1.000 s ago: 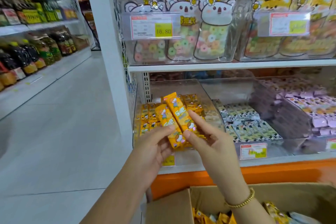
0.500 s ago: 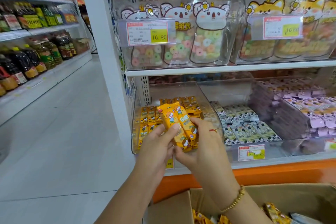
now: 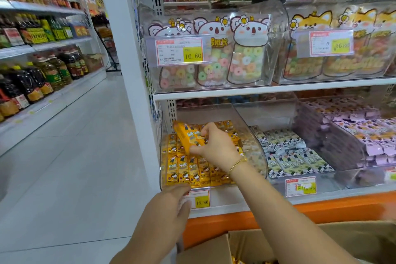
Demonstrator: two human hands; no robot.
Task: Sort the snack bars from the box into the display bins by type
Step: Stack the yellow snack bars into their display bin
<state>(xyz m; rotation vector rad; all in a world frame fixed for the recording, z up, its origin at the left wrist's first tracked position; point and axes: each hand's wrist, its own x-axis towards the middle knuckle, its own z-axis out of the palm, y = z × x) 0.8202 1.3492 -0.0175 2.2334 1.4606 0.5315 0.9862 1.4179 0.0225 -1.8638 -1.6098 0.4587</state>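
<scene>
Gripping a small bundle of yellow snack bars (image 3: 186, 136), the right hand (image 3: 217, 147) is inside the leftmost clear bin (image 3: 256, 152) on the lower shelf (image 3: 246, 203). Its fingers (image 3: 206, 129) curl over the top of the bundle with the thumb underneath, a clenched grasp. Count in the grip: at least two, can't tell exactly. The bundle is tilted, upper end pointing up-left, just above the stocked bars.

Held bars are orange-yellow wrappers with a cartoon figure and white lettering, same print as the rows lying flat in that bin.

Left hand (image 3: 169, 210) is low, in front of the bin's price tag (image 3: 201, 199), covering its left edge. Fingers relaxed, slightly bent, holding nothing. Can't tell whether it touches the tag or bin lip.

The next bin to the right holds black-and-white bars (image 3: 289, 152); beyond it, purple bars (image 3: 364, 135). The cardboard box (image 3: 214, 248) sits at the bottom edge, flaps open, a few yellow wrappers visible inside.
</scene>
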